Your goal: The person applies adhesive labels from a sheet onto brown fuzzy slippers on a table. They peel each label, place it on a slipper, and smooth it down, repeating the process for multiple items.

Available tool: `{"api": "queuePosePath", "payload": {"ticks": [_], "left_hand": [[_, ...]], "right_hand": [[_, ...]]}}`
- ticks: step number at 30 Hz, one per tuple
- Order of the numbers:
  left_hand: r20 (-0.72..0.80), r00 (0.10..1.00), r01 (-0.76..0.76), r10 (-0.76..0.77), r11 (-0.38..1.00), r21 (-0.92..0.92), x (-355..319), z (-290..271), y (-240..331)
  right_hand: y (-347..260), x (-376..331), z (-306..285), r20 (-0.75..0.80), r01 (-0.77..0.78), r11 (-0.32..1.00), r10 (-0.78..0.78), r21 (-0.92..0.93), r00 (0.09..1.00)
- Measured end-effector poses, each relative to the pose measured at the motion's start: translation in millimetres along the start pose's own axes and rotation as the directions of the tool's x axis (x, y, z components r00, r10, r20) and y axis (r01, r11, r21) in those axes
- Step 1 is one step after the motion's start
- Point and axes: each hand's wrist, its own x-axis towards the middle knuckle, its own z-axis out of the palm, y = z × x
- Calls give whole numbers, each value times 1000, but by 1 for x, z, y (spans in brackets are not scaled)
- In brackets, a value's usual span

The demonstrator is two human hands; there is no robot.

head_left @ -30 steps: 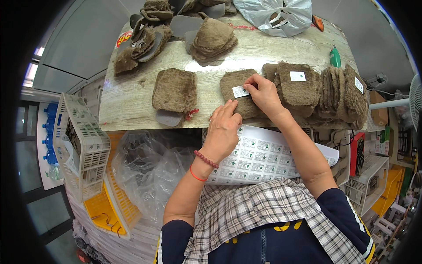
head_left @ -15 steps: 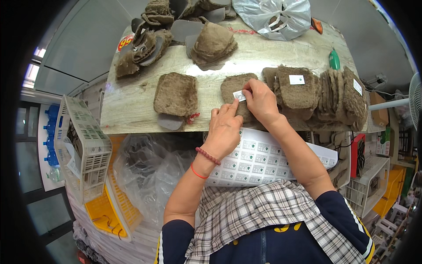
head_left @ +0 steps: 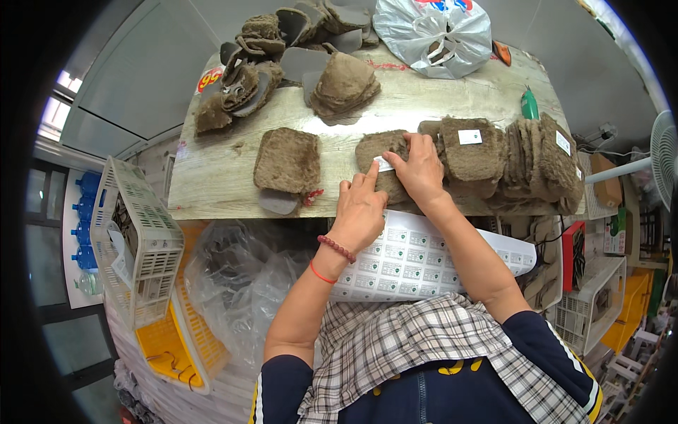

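Label of small white rectangular paper point(head_left: 383, 164), flat on a brown fuzzy square-cornered pad point(head_left: 374, 146), near the middle of the near edge of a pale wood-grain tabletop point(head_left: 233, 159). Presses lightly on its left end with the outstretched index finger of the left hand point(head_left: 359, 215), other fingers loosely bent, nothing gripped. Touches its right end with the thumb of the right hand point(head_left: 421, 173), half open and palm down, fingers apart from the thumb and spread over the pad, nothing pinched.

To the left, also by the near edge: a brown fuzzy stack of pads with a grey underside point(head_left: 286, 159), with frayed red thread point(head_left: 312, 196) just beside. To the right, towards the surface's near right corner: a brown pad bearing a white label point(head_left: 472, 162), then a row of brown pads on edge point(head_left: 522, 159). Behind these, near the right edge, a green pointed plastic object point(head_left: 529, 104).

Toward the far left corner, a jumbled heap of brown and grey pads point(head_left: 251, 88); at the far edge, a silvery plastic bag point(head_left: 434, 46). Below the near edge, under the forearms, a white sheet printed with rows of labels point(head_left: 402, 261), against black-and-white plaid cloth point(head_left: 402, 332).
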Motion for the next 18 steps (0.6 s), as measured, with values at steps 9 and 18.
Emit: {"api": "queuePosePath", "payload": {"ticks": [9, 18], "left_hand": [[-126, 992, 7, -17, 997, -83, -24, -12, 6], [38, 972, 222, -233, 850, -478, -53, -23, 14]], "right_hand": [[-9, 0, -25, 118, -115, 923, 76, 368, 990], [9, 7, -131, -557, 204, 824, -518, -529, 649]]}}
